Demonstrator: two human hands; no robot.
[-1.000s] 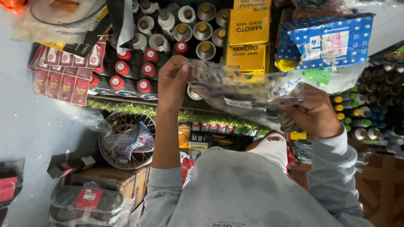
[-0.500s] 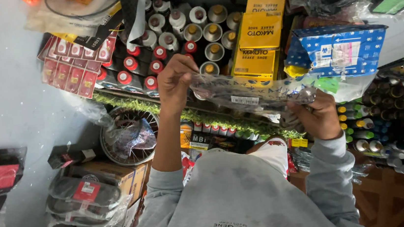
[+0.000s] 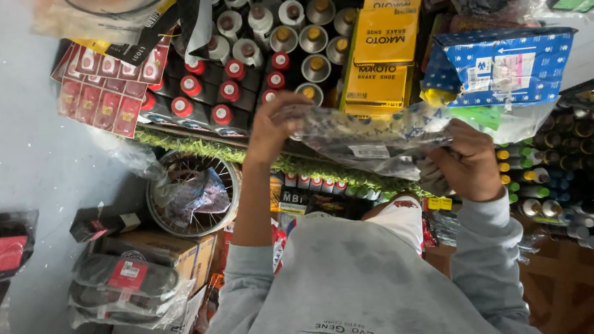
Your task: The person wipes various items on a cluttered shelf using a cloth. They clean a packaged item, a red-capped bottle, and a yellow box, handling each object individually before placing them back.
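I hold a long clear plastic package (image 3: 370, 137) with dark parts inside, stretched crosswise between both hands. My left hand (image 3: 273, 127) grips its left end, in front of bottles with red caps (image 3: 220, 87). My right hand (image 3: 468, 163) grips its right end, just below a blue printed bag (image 3: 498, 68). My grey sleeves and grey shirt fill the bottom of the view. The package hides part of the shelf edge behind it.
Yellow boxes (image 3: 379, 43) stand stacked behind the package, beside bottles with gold caps (image 3: 314, 38). A spoked wheel (image 3: 194, 191) wrapped in plastic sits at the left, above cardboard boxes (image 3: 153, 253) and wrapped belts. Rows of small bottles (image 3: 579, 161) line the right.
Both hands keep their hold on the package and have shifted only slightly. The shelf goods sit a little lower in the view as the camera moved.
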